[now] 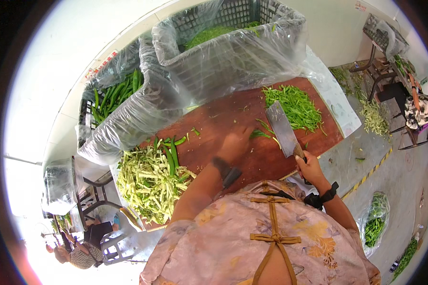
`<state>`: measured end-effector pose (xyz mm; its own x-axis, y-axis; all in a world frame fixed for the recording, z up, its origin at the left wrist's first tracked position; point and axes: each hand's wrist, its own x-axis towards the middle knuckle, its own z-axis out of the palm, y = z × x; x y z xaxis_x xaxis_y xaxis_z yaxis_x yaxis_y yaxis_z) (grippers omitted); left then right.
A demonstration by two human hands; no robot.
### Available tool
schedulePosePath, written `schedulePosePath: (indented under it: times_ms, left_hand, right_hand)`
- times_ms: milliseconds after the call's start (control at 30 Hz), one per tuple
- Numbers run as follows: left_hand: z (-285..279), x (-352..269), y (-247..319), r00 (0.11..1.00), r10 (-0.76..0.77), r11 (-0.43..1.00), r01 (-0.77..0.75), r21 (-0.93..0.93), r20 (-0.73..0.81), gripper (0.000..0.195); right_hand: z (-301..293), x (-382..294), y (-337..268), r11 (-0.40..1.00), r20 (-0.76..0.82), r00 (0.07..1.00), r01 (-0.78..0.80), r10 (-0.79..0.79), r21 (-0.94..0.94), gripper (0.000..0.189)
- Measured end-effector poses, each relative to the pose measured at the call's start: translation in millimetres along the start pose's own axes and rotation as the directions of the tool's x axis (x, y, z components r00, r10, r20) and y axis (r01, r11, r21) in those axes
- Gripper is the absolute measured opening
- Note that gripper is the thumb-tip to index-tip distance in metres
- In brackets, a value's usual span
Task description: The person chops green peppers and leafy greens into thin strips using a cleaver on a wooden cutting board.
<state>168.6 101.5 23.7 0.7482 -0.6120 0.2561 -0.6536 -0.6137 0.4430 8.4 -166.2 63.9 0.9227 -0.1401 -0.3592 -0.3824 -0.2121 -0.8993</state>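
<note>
My right hand is closed around the wooden handle of a cleaver, whose broad blade lies over the red-brown cutting board. Beside the blade's left edge are a few green pepper pieces. Shredded green pepper is heaped at the board's far right. My left hand is motion-blurred over the middle of the board; whether it holds anything is hard to see. Whole green peppers lie by a large pile of pale pepper cores and seeds at the board's left end.
Behind the board stand a plastic-lined crate with shredded green pepper and another lined crate with whole green peppers. One person sits at the lower left, another at the right. A bag of green peppers stands on the floor.
</note>
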Motion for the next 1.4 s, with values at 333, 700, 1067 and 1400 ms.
schedulePosePath:
  times_ms: [333,700,1067,1400]
  left_hand:
    - [12.9,22.0,-13.3,0.880,-0.444,0.806,0.475,-0.353,0.171,0.032]
    - [-5.0,14.7,2.7,0.855,-0.483,0.753,0.515,-0.411,0.188,0.046]
    - [-7.3,-9.5,6.5,0.952,-0.304,0.945,0.304,-0.118,0.018,0.048]
    - [12.7,-5.5,-13.4,0.979,-0.181,0.981,0.175,-0.079,-0.088,0.029]
  right_hand:
    - [3.4,4.6,-4.7,0.978,-0.049,0.992,0.106,-0.117,-0.179,0.022]
    - [7.5,-1.6,-31.0,0.884,0.042,0.976,0.212,-0.214,-0.418,0.028]
    - [10.4,3.1,-33.0,0.851,0.011,0.965,0.236,-0.261,-0.470,0.029]
    - [11.5,17.5,-28.8,0.966,-0.009,0.997,0.066,-0.070,-0.249,0.028]
